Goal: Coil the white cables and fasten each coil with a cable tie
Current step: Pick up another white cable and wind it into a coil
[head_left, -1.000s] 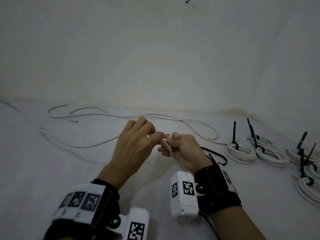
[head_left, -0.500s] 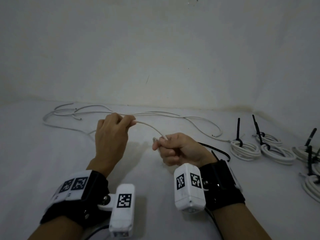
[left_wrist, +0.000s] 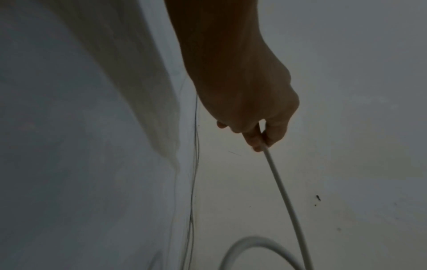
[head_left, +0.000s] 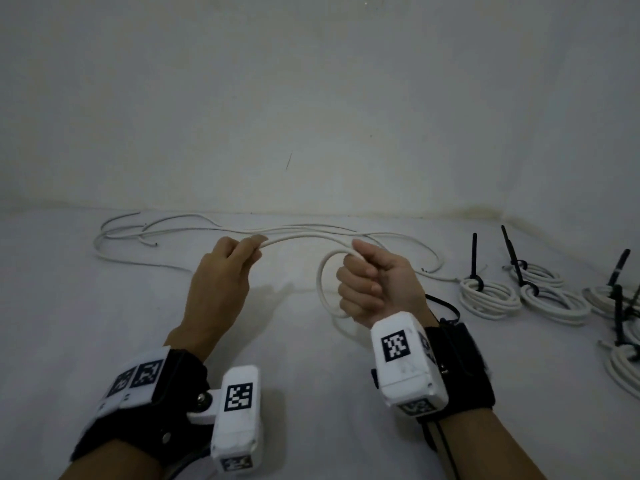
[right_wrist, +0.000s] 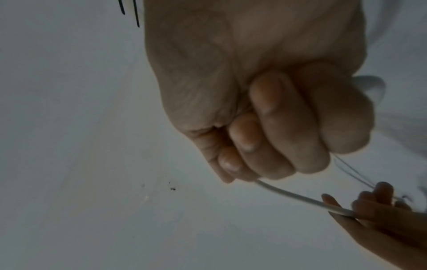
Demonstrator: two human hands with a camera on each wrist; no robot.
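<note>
While finished tied coils [head_left: 490, 297] sit off to my right, my right hand [head_left: 377, 282] fists the first loop of a white cable [head_left: 322, 285]; my left hand [head_left: 221, 275] pinches its run. Loose cables [head_left: 173, 230] wait behind, untied.

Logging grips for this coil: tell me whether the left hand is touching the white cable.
Touching. The left wrist view shows the left hand pinching the white cable between fingertips; the head view agrees.

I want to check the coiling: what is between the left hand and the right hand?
In the head view, only a lifted span of white cable runs between the left hand and the right hand.
</note>
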